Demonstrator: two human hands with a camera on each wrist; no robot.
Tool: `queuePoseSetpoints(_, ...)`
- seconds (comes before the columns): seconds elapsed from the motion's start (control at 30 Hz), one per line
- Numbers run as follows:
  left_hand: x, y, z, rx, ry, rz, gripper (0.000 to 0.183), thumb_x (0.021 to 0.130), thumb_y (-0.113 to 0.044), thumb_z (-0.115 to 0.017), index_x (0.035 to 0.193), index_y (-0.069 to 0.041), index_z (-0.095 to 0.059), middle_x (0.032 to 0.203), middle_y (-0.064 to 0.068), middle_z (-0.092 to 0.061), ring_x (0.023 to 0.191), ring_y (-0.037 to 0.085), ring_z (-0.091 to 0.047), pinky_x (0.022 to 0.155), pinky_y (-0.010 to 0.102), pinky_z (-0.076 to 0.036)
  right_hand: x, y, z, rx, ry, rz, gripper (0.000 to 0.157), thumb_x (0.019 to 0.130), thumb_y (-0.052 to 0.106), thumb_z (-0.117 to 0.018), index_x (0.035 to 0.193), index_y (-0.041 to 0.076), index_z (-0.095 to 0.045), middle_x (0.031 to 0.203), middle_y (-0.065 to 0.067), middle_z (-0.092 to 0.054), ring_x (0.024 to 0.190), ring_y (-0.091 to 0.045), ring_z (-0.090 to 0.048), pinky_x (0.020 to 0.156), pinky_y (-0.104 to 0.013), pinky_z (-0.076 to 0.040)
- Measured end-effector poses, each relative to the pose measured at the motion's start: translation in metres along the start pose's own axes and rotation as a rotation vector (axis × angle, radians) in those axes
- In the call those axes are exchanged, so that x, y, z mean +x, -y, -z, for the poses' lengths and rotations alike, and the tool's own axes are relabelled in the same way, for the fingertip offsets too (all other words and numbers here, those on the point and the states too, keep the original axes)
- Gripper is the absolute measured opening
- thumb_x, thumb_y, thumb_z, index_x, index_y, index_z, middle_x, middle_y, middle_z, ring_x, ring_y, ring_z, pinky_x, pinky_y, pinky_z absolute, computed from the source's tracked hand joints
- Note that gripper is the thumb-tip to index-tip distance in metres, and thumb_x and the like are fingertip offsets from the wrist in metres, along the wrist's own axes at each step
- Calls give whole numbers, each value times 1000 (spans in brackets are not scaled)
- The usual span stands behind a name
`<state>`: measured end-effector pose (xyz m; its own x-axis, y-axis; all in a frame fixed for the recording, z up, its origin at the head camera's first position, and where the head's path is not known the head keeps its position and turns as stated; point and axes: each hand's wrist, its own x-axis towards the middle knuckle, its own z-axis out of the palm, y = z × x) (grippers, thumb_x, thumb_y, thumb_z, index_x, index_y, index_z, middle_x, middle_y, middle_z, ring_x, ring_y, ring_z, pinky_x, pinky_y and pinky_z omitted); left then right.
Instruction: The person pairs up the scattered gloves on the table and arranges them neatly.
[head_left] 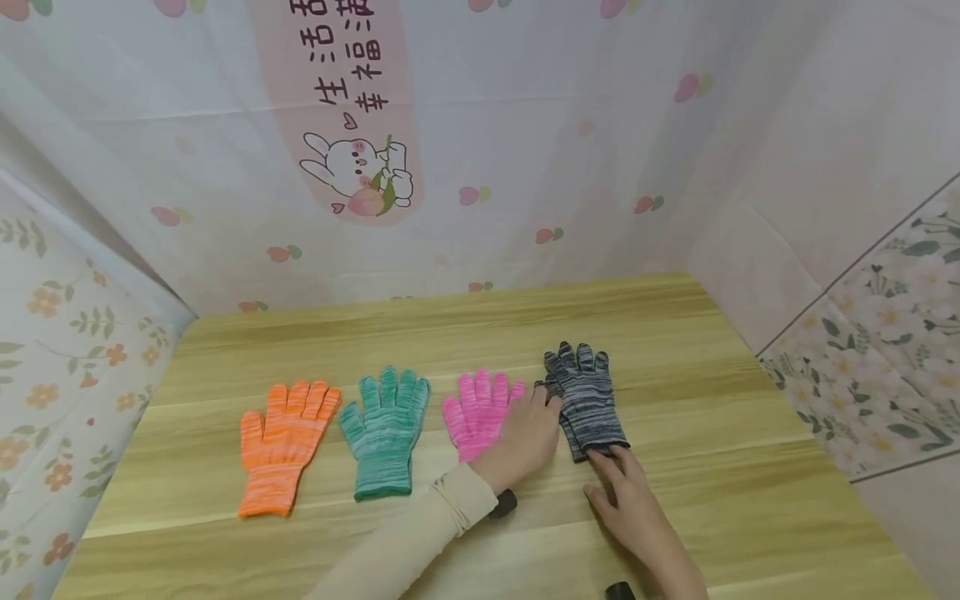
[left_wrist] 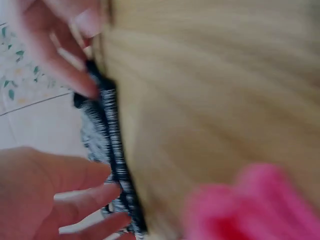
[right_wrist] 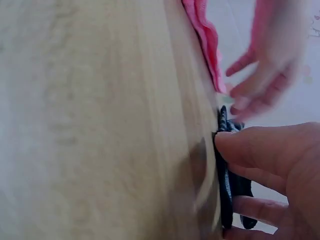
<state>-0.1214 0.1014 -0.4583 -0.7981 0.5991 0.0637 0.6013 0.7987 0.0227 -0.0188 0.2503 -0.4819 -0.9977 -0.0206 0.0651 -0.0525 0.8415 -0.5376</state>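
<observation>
A pair of dark grey-and-white striped knit gloves (head_left: 588,404) lies stacked at the right, the upper glove slightly offset over the lower. My left hand (head_left: 531,429) reaches across the pink glove (head_left: 480,408), its fingertips at the grey gloves' thumb side. Its thumb and fingers (left_wrist: 82,205) are loosely extended and apart in the left wrist view. My right hand (head_left: 630,508) has its fingertips at the dark cuff edge, with the thumb spread away to the left. The right wrist view shows its thumb (right_wrist: 240,145) near the glove edge.
To the left lie a teal glove (head_left: 386,437) and an orange glove (head_left: 285,450), flat with fingers pointing away. Small black objects (head_left: 504,503) sit by both wrists. Printed cloth (head_left: 480,150) hangs behind the wooden tabletop (head_left: 187,550).
</observation>
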Motion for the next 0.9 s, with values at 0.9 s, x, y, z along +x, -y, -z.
queuePoseSetpoints(0.9, -20, 14, -6, 76, 147, -135, 43, 96, -15, -40, 137, -25, -47, 144, 7, -42, 135, 27, -35, 110, 43, -32, 94, 19, -7, -444, -105, 137, 17, 77, 10, -67, 70, 1, -54, 69, -11, -57, 67, -29, -59, 62, -45, -47)
